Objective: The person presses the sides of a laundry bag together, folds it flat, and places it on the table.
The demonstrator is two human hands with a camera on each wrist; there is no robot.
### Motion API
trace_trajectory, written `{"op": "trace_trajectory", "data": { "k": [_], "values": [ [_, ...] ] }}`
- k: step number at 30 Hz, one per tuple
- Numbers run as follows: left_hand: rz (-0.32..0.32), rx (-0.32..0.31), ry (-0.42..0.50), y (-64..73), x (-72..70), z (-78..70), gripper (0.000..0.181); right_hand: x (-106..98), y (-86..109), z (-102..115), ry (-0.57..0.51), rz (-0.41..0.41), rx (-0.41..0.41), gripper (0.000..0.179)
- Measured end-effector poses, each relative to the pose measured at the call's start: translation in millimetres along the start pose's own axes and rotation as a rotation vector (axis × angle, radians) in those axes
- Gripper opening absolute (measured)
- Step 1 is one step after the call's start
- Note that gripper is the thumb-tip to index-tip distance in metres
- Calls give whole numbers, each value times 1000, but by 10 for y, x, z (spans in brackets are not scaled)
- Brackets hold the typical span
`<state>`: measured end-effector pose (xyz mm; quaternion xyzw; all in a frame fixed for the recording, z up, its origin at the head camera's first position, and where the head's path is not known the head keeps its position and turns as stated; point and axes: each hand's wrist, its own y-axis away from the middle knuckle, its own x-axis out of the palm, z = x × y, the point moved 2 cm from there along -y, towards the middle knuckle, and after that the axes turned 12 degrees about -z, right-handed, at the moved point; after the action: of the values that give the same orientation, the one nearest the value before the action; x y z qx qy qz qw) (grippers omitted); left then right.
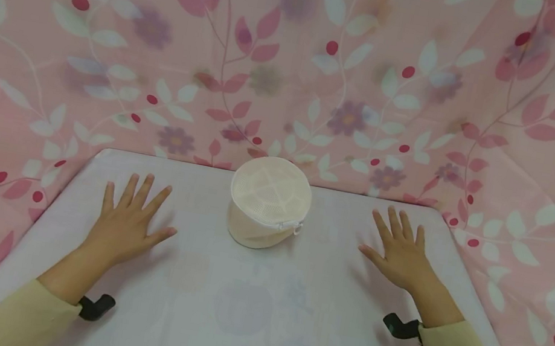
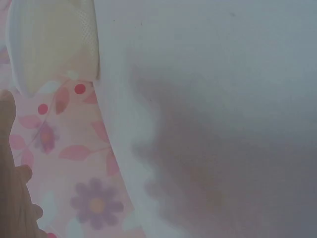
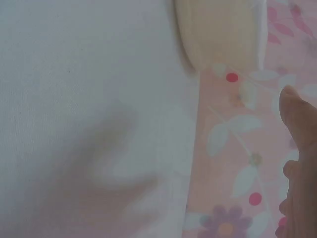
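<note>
A cream mesh laundry bag (image 1: 271, 193), round and drum-shaped with a zipper (image 1: 291, 225) along its top rim, stands near the table's far edge. To its left, my left hand (image 1: 124, 227) hovers palm down with fingers spread, touching nothing. On the other side my right hand (image 1: 401, 256) is held the same way, its thumb toward the bag. Part of the bag (image 2: 54, 39) shows in the left wrist view, with the left hand (image 2: 12, 183) at the frame's edge. The right wrist view shows the bag (image 3: 220, 32) and the right hand (image 3: 302, 163).
A white-covered table (image 1: 200, 307) spreads beneath both hands, with their shadows on it. Pink floral cloth (image 1: 293, 78) hangs behind the table and along both sides. Black wrist mounts (image 1: 96, 307) sit at the cuffs of the light sleeves (image 1: 27, 318).
</note>
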<state>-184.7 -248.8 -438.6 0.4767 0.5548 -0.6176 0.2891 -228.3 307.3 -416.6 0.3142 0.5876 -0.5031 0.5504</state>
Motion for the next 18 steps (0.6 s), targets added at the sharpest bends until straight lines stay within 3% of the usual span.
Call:
{"op": "trace_trajectory", "data": {
  "k": [10,18],
  "values": [
    [10,-32,29,-78,28,-155,90,38,-62,145,-36,-29,-18,88],
    [8,-35,72,-152,88,-330,90,100,-135,369,-149,-46,-26,84]
  ]
}}
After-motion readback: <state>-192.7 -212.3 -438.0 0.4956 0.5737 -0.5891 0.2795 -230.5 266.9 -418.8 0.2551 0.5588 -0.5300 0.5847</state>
